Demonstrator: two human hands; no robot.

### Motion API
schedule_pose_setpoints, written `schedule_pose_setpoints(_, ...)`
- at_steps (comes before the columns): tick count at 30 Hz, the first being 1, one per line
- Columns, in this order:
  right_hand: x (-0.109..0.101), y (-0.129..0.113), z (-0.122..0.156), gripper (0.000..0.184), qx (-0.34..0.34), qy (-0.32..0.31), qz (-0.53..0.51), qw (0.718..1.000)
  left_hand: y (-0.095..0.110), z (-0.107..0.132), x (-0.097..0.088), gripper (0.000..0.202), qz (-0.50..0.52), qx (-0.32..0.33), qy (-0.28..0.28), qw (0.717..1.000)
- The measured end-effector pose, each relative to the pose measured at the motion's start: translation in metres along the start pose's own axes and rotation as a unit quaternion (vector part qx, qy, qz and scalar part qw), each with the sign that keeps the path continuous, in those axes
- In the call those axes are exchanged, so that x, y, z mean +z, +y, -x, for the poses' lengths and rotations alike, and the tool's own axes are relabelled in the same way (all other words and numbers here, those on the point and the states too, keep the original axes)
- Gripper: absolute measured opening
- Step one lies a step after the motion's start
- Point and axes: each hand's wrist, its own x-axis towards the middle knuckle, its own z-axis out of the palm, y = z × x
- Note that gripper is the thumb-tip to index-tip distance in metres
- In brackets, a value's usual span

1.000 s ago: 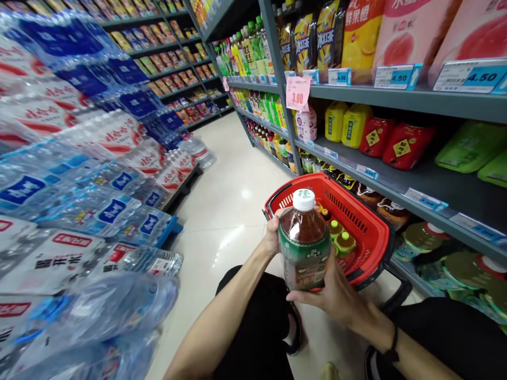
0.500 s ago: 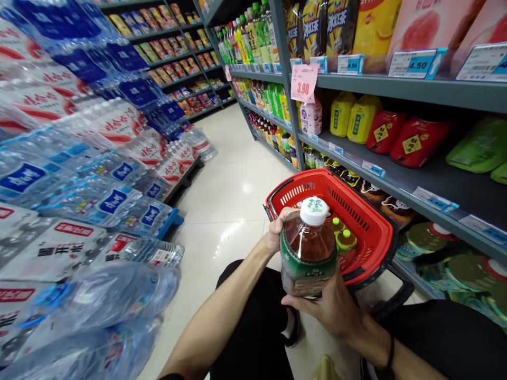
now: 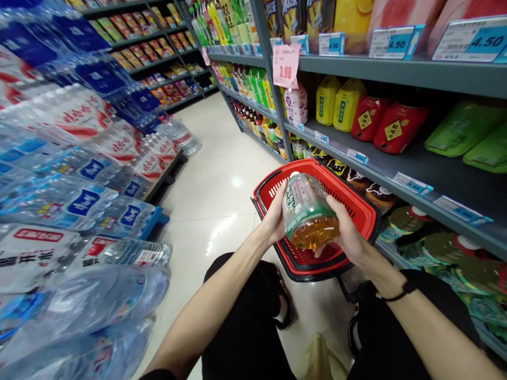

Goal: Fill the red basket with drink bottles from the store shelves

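Both left hand (image 3: 276,214) and right hand (image 3: 350,229) clasped fingers round the green-labelled clear plastic bottle (image 3: 308,203), newly tipped, exposing its base.

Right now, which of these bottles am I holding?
The large, green-labelled, amber-filled bottle, tilted over the red shopping basket: your left hand and right hand grip it, while the red bottles and yellow bottles sit on the shelf.

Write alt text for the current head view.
A person's left hand and right hand hold a large drink bottle, its base tilted toward the camera, over a red basket. Drink shelves stand at right, stacked bottle packs at left.
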Motion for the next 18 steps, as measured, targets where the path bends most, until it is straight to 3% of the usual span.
schedule_pose_setpoints(4, -0.009, -0.001, -0.004, 0.083, 0.1, -0.032, -0.07, 0.992, -0.005, -0.007, -0.003, 0.06, -0.031, -0.025, -0.003, 0.999)
schedule_pose_setpoints(7, -0.017, -0.001, -0.002, 0.079, 0.103, -0.046, -0.041, 0.993, -0.007, -0.011, -0.007, 0.065, -0.093, 0.006, 0.003, 0.996)
schedule_pose_setpoints(9, -0.024, -0.001, 0.0, 0.072, 0.061, -0.035, 0.04, 0.997, -0.007, -0.013, -0.012, 0.069, -0.153, 0.084, 0.026, 0.984)
schedule_pose_setpoints(11, -0.034, 0.0, 0.001, 0.062, -0.007, -0.014, 0.165, 0.986, -0.005, -0.014, -0.018, 0.074, -0.236, 0.209, 0.043, 0.948)
schedule_pose_setpoints(13, -0.045, 0.001, 0.002, 0.054, -0.044, -0.014, 0.284, 0.958, -0.003, -0.012, -0.023, 0.085, -0.33, 0.318, 0.018, 0.888)
schedule_pose_setpoints(14, -0.051, 0.003, 0.003, 0.054, -0.047, -0.019, 0.327, 0.944, -0.003, -0.01, -0.025, 0.091, -0.374, 0.343, -0.006, 0.861)
schedule_pose_setpoints(18, -0.07, 0.01, 0.003, 0.086, -0.059, -0.017, 0.421, 0.905, -0.019, -0.008, -0.028, 0.1, -0.536, 0.289, -0.061, 0.791)
